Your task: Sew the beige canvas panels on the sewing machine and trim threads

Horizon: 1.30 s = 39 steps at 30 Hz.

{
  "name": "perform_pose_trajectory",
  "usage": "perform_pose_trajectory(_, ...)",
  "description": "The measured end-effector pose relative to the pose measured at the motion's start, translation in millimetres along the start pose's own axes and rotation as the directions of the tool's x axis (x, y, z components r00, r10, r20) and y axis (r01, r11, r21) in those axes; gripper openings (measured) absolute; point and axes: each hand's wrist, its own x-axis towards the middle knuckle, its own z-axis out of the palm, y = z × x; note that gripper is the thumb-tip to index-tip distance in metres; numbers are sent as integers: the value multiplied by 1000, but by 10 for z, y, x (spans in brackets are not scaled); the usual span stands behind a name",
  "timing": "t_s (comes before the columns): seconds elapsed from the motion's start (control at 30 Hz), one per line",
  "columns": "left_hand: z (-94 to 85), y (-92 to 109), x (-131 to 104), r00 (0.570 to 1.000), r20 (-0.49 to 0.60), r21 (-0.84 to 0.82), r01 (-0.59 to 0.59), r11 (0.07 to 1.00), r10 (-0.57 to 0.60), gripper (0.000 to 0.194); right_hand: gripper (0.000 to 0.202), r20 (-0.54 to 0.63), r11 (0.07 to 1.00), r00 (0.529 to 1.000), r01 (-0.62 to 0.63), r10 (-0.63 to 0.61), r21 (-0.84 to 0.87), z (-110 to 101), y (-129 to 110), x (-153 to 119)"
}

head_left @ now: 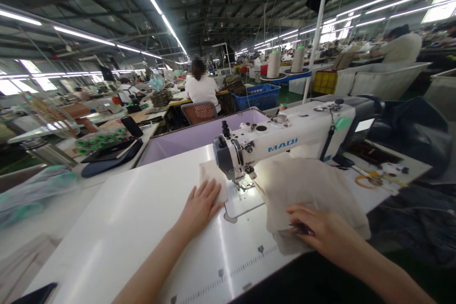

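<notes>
My left hand (203,206) lies with its fingers stretched out on a small beige fabric piece (213,171), just left of the sewing machine's needle area. My right hand (317,228) is curled around a small dark tool (302,229), mostly hidden by the fingers; its kind is unclear. That hand rests at the front of a larger pile of beige fabric (306,180), which lies under the machine arm to the right of the needle. The white sewing machine (285,133) stands over a metal needle plate (244,202), with its lamp lit.
Yellow-handled scissors (368,180) lie right of the machine. Thread cones (273,64) stand behind it. A dark phone-like object (39,293) sits at the table's near left corner. Green spools (101,140) are on the left table. A co-worker (201,83) sits ahead, facing away.
</notes>
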Motion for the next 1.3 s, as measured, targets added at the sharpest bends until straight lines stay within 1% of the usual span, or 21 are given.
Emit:
perform_pose_trajectory(0.07, -55, 2, 128, 992, -64, 21, 108, 994, -106, 42, 24, 2, 1000, 1000, -1, 1, 31, -49, -3, -2)
perform_pose_trajectory(0.13, -105, 127, 177, 991, -108, -39, 78, 996, -82, 36, 29, -3, 999, 1000, -4, 4, 47, -76, -24, -6)
perform_pose_trajectory(0.2, -159, 350, 144, 986, -158, -145, -75, 987, 52, 33, 35, -30, 999, 1000, 3, -2, 46, -65, -101, -3)
perform_pose_trajectory(0.3, -268, 725, 20, 919, -285, -277, -353, 894, 274, 44, 31, -66, 995, 994, 87, -83, 54, 30, -343, 25)
perform_pose_trajectory(0.33, -305, 824, -21, 895, -275, -315, -429, 847, 350, 50, 25, -39, 989, 990, 137, -135, 64, 75, -445, 38)
perform_pose_trajectory(0.4, -357, 935, -96, 851, -194, -400, -523, 752, 488, 50, 18, 30, 963, 964, 262, -264, 68, 157, -634, 62)
perform_pose_trajectory(0.47, -351, 905, -186, 829, -120, -473, -531, 703, 546, 41, 18, 48, 939, 941, 330, -336, 100, 203, -755, 80)
perform_pose_trajectory(0.5, -324, 837, -248, 837, -104, -491, -513, 704, 538, 38, 19, 48, 932, 937, 337, -346, 130, 210, -780, 87)
perform_pose_trajectory(0.57, -239, 620, -413, 877, -118, -479, -462, 747, 466, 40, 27, 37, 928, 946, 309, -323, 209, 202, -761, 94)
perform_pose_trajectory(0.63, -156, 353, -617, 919, -138, -452, -391, 802, 370, 42, 44, 47, 925, 956, 268, -291, 268, 196, -684, 95)
perform_pose_trajectory(0.7, -119, 111, -817, 947, -161, -448, -322, 834, 279, 43, 70, 107, 927, 951, 251, -290, 278, 217, -600, 94)
perform_pose_trajectory(0.73, -125, 17, -900, 954, -158, -449, -301, 841, 257, 44, 77, 152, 933, 944, 247, -293, 262, 236, -569, 96)
perform_pose_trajectory(0.77, -146, -52, -967, 961, -141, -455, -278, 846, 239, 45, 77, 196, 940, 936, 243, -292, 240, 255, -549, 103)
perform_pose_trajectory(0.83, -218, -119, -1039, 973, -95, -482, -230, 845, 211, 44, 62, 246, 947, 926, 237, -288, 217, 280, -541, 134)
perform_pose_trajectory(0.9, -304, -108, -1034, 987, -42, -543, -152, 826, 155, 33, 37, 239, 938, 927, 226, -290, 265, 276, -568, 198)
perform_pose_trajectory(0.97, -368, -57, -971, 999, 37, -615, -6, 789, 36, 24, 15, 207, 921, 944, 175, -258, 347, 261, -616, 294)
perform_pose_trajectory(1.03, -384, 0, -885, 977, 135, -652, 211, 729, -162, 31, 11, 163, 908, 979, 44, -122, 417, 277, -670, 412)
perform_pose_trajectory(1.1, -346, 44, -808, 904, 200, -642, 412, 647, -377, 37, 12, 72, 859, 992, -126, 104, 496, 352, -712, 525)
perform_pose_trajectory(1.13, -315, 59, -780, 864, 208, -627, 478, 615, -458, 38, 20, 15, 814, 973, -201, 230, 545, 411, -726, 569)
perform_pose_trajectory(1.2, -251, 77, -753, 814, 202, -596, 543, 592, -544, 39, 40, -71, 758, 924, -263, 376, 596, 549, -737, 617)
perform_pose_trajectory(1.3, -212, 94, -758, 809, 175, -569, 548, 613, -562, 40, 46, -151, 720, 886, -244, 438, 650, 720, -725, 588)
